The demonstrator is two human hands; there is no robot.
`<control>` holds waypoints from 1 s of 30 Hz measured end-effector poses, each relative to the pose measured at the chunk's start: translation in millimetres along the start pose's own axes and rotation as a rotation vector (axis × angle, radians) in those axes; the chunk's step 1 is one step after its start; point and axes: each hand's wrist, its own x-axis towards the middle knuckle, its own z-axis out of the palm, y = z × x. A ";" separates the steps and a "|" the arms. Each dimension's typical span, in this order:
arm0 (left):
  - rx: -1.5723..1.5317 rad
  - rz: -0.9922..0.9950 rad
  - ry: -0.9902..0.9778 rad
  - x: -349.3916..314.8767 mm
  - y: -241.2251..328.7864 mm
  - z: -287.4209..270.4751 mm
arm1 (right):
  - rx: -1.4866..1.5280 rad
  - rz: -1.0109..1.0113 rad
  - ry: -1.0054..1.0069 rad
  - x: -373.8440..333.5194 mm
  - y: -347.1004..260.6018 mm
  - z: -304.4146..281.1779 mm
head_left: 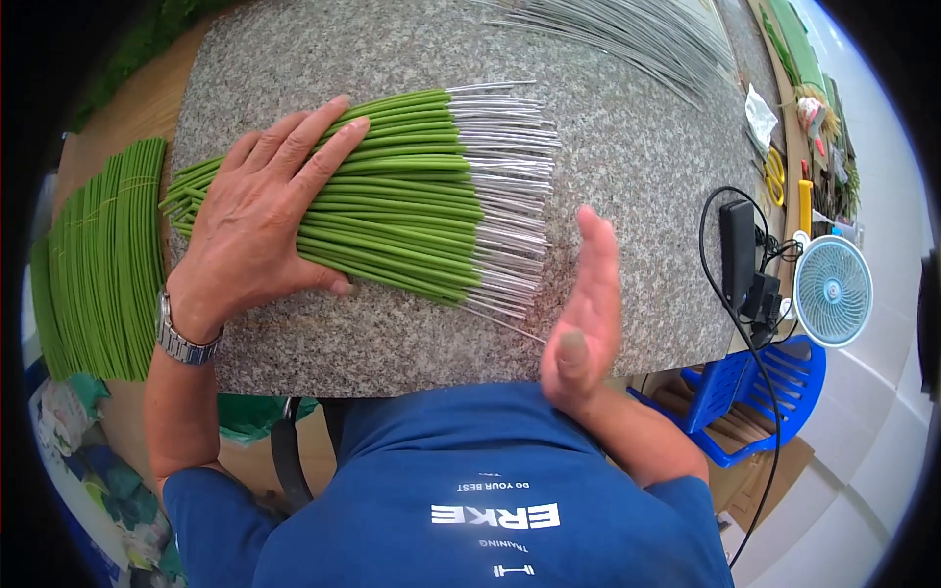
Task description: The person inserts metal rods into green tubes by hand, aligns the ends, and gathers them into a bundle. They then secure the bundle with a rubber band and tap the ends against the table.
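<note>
A fanned layer of green plastic stems [392,201] with bare metal wire ends [515,186] lies on the speckled stone tabletop [470,348]. The wire ends point right. My left hand [265,201] rests flat over the left part of the stems, its fingers stretched out and its thumb below them. A metal-band watch [184,338] circles my left wrist. Just right of the wire tips, my right hand [586,304] is held upright with its palm facing the stems. Its fingers are straight, the thumb stands apart, and it holds nothing. One wire near my right hand sticks out beyond the others.
Banded bundles of green stems [108,260] lie at the left. Loose metal wires [627,39] spread across the far edge. At the right are a black power adapter [737,253] with cables, yellow-handled scissors [775,176], a small blue fan [833,291] and a blue plastic chair [755,402].
</note>
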 end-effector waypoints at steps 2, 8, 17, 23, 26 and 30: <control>0.015 0.005 0.010 0.2 -0.8 0.4 | -0.063 -0.059 -0.060 12.6 1.2 19.0; -0.014 0.003 -0.003 0.1 1.9 -0.4 | 0.179 -0.128 0.179 34.7 7.1 12.2; -0.064 -0.019 -0.052 0.9 5.6 -7.4 | -0.034 0.015 -0.166 102.4 11.3 -0.4; -0.077 -0.032 -0.076 1.1 8.1 -13.2 | -0.102 0.054 -0.126 163.7 17.3 -16.4; -0.079 -0.046 -0.085 0.9 5.7 -12.1 | -0.141 -0.020 -0.375 152.5 18.0 -0.2; -0.088 -0.036 -0.081 3.7 5.8 -11.5 | -0.045 -0.001 -0.202 180.9 13.0 -16.9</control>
